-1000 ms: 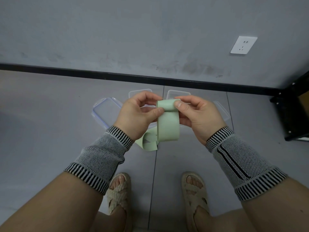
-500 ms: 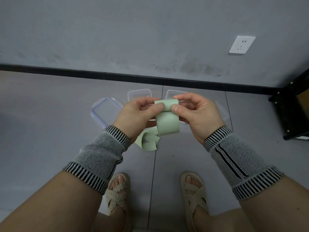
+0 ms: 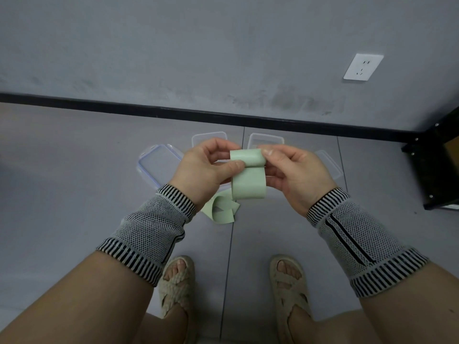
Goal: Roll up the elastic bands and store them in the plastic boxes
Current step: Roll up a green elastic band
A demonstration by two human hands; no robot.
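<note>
Grey floor point(image 3: 62, 194), unlabelled green band point(image 3: 249, 186)

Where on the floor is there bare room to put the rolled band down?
Bare tile lies left of the blue-rimmed lid up to the black baseboard, and between the sandals. It is crowded under the hands, where clear boxes and the loose green band sit.

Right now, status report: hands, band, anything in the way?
Left hand, right hand pinching green band, partly rolled. Tail hangs loose. Boxes open beyond; nothing blocking.
</note>
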